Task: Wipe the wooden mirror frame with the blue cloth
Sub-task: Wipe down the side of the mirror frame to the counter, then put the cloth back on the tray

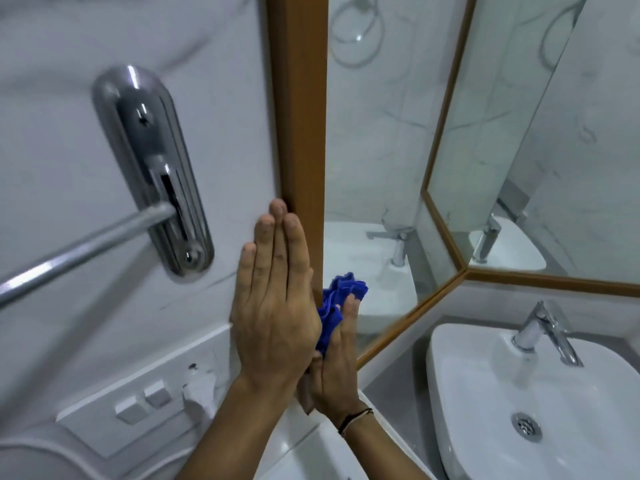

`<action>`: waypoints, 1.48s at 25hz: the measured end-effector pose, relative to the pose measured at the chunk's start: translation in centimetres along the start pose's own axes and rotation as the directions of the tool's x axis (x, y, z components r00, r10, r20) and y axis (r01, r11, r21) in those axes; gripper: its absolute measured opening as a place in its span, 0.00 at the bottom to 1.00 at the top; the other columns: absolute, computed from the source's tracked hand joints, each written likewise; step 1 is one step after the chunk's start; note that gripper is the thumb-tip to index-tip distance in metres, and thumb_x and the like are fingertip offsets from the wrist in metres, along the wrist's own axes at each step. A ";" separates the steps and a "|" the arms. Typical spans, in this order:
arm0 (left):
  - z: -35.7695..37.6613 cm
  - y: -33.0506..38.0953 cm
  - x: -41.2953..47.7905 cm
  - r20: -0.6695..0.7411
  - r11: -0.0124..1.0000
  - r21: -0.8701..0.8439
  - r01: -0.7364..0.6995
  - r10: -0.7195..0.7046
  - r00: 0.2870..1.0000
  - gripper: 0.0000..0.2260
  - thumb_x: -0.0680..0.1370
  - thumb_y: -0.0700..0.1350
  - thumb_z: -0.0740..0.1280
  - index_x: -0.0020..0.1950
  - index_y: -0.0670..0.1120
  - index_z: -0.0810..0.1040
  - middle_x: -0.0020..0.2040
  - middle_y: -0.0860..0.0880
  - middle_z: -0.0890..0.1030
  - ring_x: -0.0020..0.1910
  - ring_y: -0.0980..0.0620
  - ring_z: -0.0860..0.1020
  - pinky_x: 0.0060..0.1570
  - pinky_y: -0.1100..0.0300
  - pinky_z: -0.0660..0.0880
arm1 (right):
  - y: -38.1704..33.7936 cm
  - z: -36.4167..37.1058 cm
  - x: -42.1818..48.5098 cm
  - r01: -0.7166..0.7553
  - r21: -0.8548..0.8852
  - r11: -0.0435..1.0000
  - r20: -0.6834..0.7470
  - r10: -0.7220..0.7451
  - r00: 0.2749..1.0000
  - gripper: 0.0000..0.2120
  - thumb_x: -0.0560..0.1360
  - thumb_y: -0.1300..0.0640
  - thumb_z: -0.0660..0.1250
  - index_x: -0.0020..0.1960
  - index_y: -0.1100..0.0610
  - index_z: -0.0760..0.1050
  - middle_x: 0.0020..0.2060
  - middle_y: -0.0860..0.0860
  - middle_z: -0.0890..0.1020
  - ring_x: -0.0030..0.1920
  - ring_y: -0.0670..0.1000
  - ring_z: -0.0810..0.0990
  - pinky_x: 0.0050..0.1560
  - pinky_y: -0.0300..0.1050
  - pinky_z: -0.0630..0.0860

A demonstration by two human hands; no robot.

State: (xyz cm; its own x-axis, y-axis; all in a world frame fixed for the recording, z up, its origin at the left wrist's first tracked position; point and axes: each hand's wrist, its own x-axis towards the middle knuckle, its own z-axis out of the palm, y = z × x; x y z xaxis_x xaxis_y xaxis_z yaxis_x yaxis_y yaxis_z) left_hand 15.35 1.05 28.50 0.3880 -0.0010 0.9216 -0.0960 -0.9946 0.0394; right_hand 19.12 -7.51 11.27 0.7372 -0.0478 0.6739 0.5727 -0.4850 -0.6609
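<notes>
Standing at a marble-tiled bathroom wall, beside a white basin point(485, 393) on the right, a person works the wooden mirror frame point(299, 116). The left hand point(273, 306) lies flat, fingers together, against the frame's left edge. The right hand point(337, 358) bunches the blue cloth point(337, 299) at the frame, its palm hidden.

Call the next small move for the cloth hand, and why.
Probably slide the right hand with the blue cloth up along the wooden frame. The cloth sits low on the vertical strip, most of which runs above it. The left hand lies flat on the frame's outer edge, seemingly bracing.
</notes>
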 end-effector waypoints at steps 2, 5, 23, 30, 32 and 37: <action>-0.8 0.0 -0.4 0.019 0.999 -0.041 -0.032 0.033 0.999 0.29 0.90 0.39 0.58 0.89 0.36 0.52 0.89 0.38 0.53 0.91 0.45 0.48 0.90 0.49 0.46 | -0.6 -1.3 3.0 0.191 0.017 0.981 -0.030 -0.190 0.981 0.34 0.92 0.37 0.45 0.92 0.49 0.40 0.92 0.48 0.43 0.93 0.53 0.43 0.92 0.50 0.43; -2.0 0.2 2.2 -0.013 0.998 -0.014 -0.054 0.054 0.998 0.26 0.89 0.41 0.52 0.87 0.33 0.58 0.88 0.36 0.58 0.91 0.45 0.49 0.90 0.49 0.47 | -4.9 -4.3 10.6 0.326 -0.008 0.945 -0.090 -0.326 0.941 0.32 0.93 0.42 0.45 0.92 0.52 0.44 0.92 0.53 0.47 0.93 0.58 0.47 0.92 0.54 0.47; -4.5 3.0 0.6 0.142 0.998 0.053 0.024 -0.032 0.989 0.27 0.89 0.43 0.54 0.87 0.35 0.60 0.89 0.36 0.60 0.89 0.39 0.58 0.90 0.47 0.49 | -10.6 -14.0 13.6 0.455 -0.366 0.812 -0.083 -0.515 0.853 0.30 0.82 0.70 0.63 0.83 0.57 0.69 0.83 0.57 0.73 0.85 0.59 0.71 0.84 0.45 0.64; -3.9 4.5 -16.3 0.429 0.999 0.018 0.043 -0.046 0.902 0.32 0.83 0.42 0.66 0.86 0.35 0.64 0.88 0.37 0.63 0.87 0.38 0.64 0.85 0.46 0.51 | -0.3 -13.3 -4.1 0.184 -0.434 0.882 0.204 -0.103 0.974 0.40 0.67 0.81 0.77 0.77 0.64 0.80 0.77 0.60 0.81 0.73 0.63 0.85 0.65 0.61 0.85; -3.7 4.5 -21.3 0.556 0.999 0.020 0.025 -0.032 0.830 0.29 0.85 0.46 0.61 0.84 0.35 0.67 0.86 0.37 0.65 0.84 0.38 0.69 0.83 0.47 0.52 | 2.2 -12.2 -9.2 0.089 -0.460 0.883 0.311 0.066 0.948 0.43 0.63 0.80 0.82 0.77 0.63 0.80 0.76 0.59 0.83 0.71 0.62 0.86 0.66 0.59 0.86; -2.6 3.8 -30.1 0.801 0.995 0.048 0.091 -0.093 0.592 0.30 0.86 0.51 0.54 0.82 0.34 0.73 0.83 0.36 0.72 0.81 0.37 0.74 0.83 0.48 0.49 | 7.7 -8.5 -17.3 -0.035 -0.523 0.852 0.499 0.339 0.798 0.36 0.76 0.69 0.81 0.82 0.59 0.75 0.79 0.58 0.80 0.75 0.62 0.83 0.75 0.61 0.81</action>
State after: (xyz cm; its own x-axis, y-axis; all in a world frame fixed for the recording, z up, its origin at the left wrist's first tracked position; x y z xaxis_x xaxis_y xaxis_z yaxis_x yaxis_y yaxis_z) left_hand 0.97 -2.39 1.93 0.9726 0.0083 0.2323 -0.0166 -0.9943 0.1049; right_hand 7.69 -17.87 -2.64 0.9609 0.2333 0.1489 0.2748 -0.8678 -0.4141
